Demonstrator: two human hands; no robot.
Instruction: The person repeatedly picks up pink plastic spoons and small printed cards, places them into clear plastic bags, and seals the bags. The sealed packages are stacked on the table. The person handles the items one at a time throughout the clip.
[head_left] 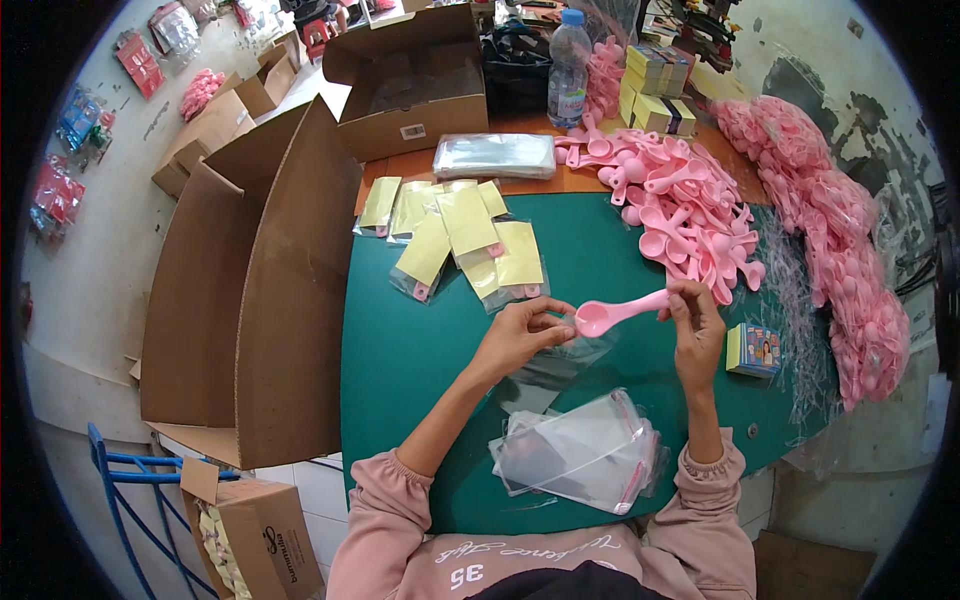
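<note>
My right hand (696, 325) pinches the handle end of a pink scoop spoon (622, 311), held level above the green table top. Its bowl points left, toward my left hand (523, 336). The thumb and fingers of that hand are closed on a clear plastic bag (583, 352), which hangs below the spoon's bowl. The bag is see-through, so its edges are hard to make out. Nearer my body lies a loose stack of clear plastic bags (585, 450). A small block of printed cards (753, 350) rests to the right of my right hand.
A heap of pink spoons (690, 215) covers the back right, with bagged spoons (840, 240) beyond. Packed bags with yellow cards (467, 222) lie back left. Around them stand a tall cardboard box (290, 300), an open carton (410, 120), a bag bundle (494, 156) and a water bottle (567, 75).
</note>
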